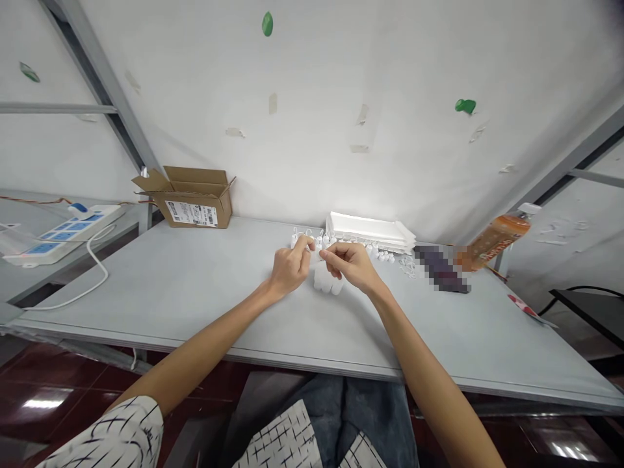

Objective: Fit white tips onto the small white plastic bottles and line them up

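My left hand [291, 266] is closed in a pinch above the middle of the table. Facing it closely, my right hand [355, 265] pinches with thumb and forefinger. Whatever lies between the fingertips is too small to make out. Just below and between the hands is a group of white rounded pieces [325, 281]. Behind the fingers stand several small white pieces with thin loops on top [302, 235], partly hidden by the hands. More tiny white parts [385, 257] lie to the right, beside a little heap of thin clear loops [407, 265].
A stack of white trays [373, 231] rests against the wall. To its right are a blurred dark flat object [443, 272] and an orange drink bottle [502, 237]. An open cardboard box [195, 201] stands back left; a power strip [68, 231] with a white cable lies further left.
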A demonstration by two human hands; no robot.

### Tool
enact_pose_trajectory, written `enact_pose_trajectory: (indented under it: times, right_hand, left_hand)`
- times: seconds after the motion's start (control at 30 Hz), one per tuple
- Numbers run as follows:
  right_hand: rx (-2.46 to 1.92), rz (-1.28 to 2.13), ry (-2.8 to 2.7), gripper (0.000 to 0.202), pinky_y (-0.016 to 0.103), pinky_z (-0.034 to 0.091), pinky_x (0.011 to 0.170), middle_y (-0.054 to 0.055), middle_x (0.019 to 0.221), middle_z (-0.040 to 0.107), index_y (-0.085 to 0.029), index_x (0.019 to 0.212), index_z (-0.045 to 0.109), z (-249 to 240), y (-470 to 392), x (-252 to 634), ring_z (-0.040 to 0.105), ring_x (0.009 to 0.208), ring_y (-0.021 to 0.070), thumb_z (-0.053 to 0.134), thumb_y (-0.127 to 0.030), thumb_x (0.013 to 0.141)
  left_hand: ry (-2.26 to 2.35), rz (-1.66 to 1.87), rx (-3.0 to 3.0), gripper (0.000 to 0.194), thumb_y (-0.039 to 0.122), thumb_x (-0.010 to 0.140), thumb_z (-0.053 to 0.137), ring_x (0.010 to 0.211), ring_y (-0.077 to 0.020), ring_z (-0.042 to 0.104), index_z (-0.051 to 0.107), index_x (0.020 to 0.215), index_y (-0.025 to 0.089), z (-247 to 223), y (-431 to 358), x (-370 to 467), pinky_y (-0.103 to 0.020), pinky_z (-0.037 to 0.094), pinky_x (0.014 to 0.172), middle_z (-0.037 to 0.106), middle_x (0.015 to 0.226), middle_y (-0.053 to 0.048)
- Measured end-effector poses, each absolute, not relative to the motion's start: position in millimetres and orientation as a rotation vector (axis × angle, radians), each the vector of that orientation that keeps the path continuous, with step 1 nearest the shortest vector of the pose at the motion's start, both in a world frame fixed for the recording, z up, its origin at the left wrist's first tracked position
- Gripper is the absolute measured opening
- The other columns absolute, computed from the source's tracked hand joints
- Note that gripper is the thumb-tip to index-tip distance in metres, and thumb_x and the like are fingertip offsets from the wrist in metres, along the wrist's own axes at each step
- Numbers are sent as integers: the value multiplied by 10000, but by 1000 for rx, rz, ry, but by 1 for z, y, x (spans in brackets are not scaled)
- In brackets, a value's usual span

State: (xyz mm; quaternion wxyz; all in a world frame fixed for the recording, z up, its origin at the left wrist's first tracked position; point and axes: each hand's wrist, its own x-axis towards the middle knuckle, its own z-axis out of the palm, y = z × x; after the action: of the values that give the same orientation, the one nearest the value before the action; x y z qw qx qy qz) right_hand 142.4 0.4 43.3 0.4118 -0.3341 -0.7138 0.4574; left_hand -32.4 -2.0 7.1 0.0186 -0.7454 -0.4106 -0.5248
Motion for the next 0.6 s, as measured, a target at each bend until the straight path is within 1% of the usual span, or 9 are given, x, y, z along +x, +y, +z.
enact_pose_trajectory:
  times: [0.07,0.13,0.17,0.23,0.3,0.37,0.43,0.5,0.6]
  right_hand:
    - [-893,1067,-1853,553,260,424,505,-32,463,449,-179,535,509,42,0,141,450,458,91,620,-620,849]
    - [-927,1007,-1892,615,255,385,496,-32,442,398,-186,485,444,42,-1,139,423,457,89,540,-638,892]
    - [-934,985,-1887,606,251,367,482,-29,461,412,-183,503,456,42,-1,138,426,458,88,531,-638,896]
    - [-924,975,-1840,511,237,364,463,-28,548,489,-175,633,543,43,-3,136,462,462,82,570,-620,881]
    - [-899,1023,-1788,420,224,393,450,-19,661,569,-181,808,597,45,-5,134,520,475,83,611,-597,863]
    - [-863,1096,-1780,399,223,436,447,7,748,622,-184,904,612,47,-6,134,585,518,100,623,-580,858]
    - [-820,1151,-1789,398,241,494,475,31,770,647,-175,917,626,49,-6,134,640,590,135,655,-563,836]
    - [-790,1194,-1780,414,273,540,514,35,751,655,-165,932,640,50,-6,134,663,624,160,707,-549,794]
    - [-805,1218,-1761,432,284,539,516,12,670,629,-156,890,646,48,-7,134,639,554,150,716,-569,782]
  left_hand:
    - [-1249,-1633,-2314,163,133,867,329,356,-79,277,465,825,212,7,-3,-31,-195,236,437,300,452,101]
    - [-1216,-1648,-2316,166,117,862,332,355,-78,276,464,828,211,6,-4,-30,-193,243,439,303,453,102]
    - [-1209,-1653,-2320,167,111,860,333,356,-79,280,464,830,211,6,-4,-30,-193,245,441,310,456,102]
    - [-1237,-1644,-2315,167,109,859,337,359,-81,287,467,830,211,5,-4,-30,-198,245,447,328,460,98]
    - [-1313,-1622,-2280,165,115,857,339,363,-86,299,470,830,211,5,-3,-30,-204,241,455,341,458,94]
    - [-1391,-1611,-2228,165,122,858,335,366,-92,317,470,831,212,5,-2,-31,-207,239,459,346,451,92]
    - [-1422,-1624,-2191,167,125,860,329,365,-95,331,468,832,212,6,-2,-31,-209,237,458,346,446,93]
    - [-1411,-1648,-2178,169,123,858,326,363,-94,331,466,831,213,6,-1,-32,-210,235,456,343,445,94]
    - [-1383,-1672,-2187,162,126,855,332,368,-91,312,466,824,213,5,-1,-33,-211,232,457,328,451,93]
